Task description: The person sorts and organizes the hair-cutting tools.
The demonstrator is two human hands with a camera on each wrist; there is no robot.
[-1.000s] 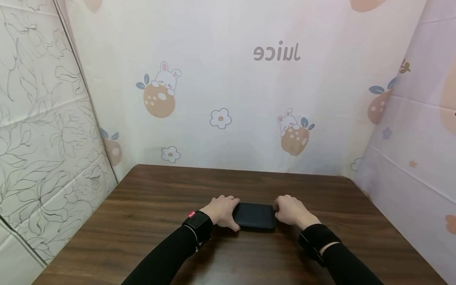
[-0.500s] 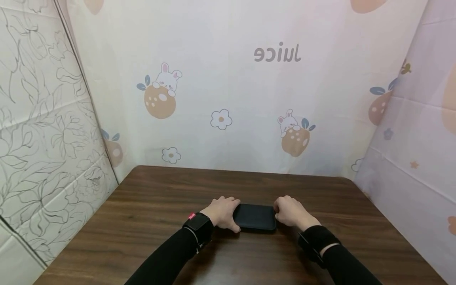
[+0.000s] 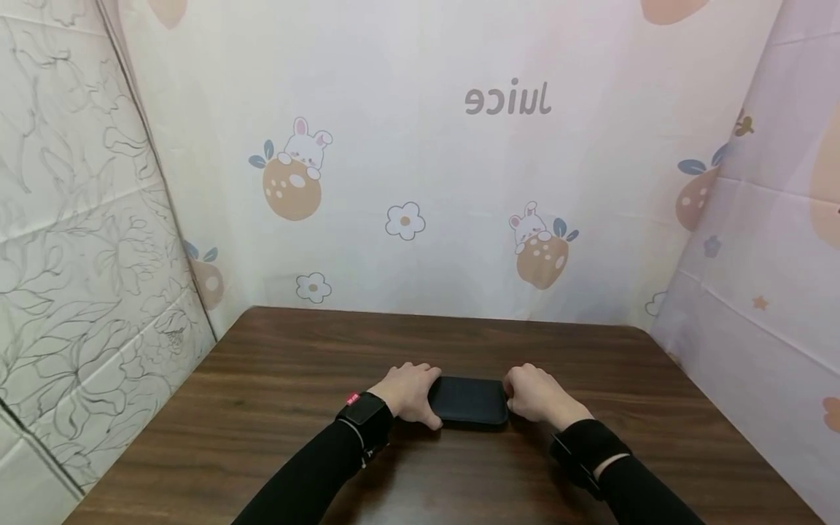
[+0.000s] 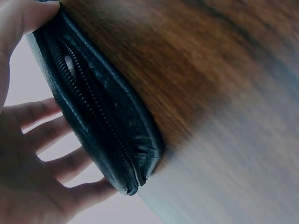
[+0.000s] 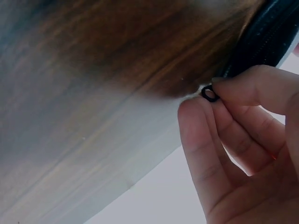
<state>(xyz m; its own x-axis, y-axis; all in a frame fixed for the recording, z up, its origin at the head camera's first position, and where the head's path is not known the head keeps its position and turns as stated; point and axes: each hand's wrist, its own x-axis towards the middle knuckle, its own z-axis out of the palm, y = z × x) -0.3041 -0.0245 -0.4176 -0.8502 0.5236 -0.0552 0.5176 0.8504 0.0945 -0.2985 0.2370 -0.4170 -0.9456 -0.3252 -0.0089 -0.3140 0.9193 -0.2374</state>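
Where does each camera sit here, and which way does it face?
Head: worn on the head, facing forward and down at the table and black case; both forearms, left hand and right hand show.
Left wrist: on that wrist, facing the case's parted zipper; thumb and fingers show.
Right wrist: on that wrist, facing a black ring; the fingers pinching it show.
Both wrist views share the case and table.
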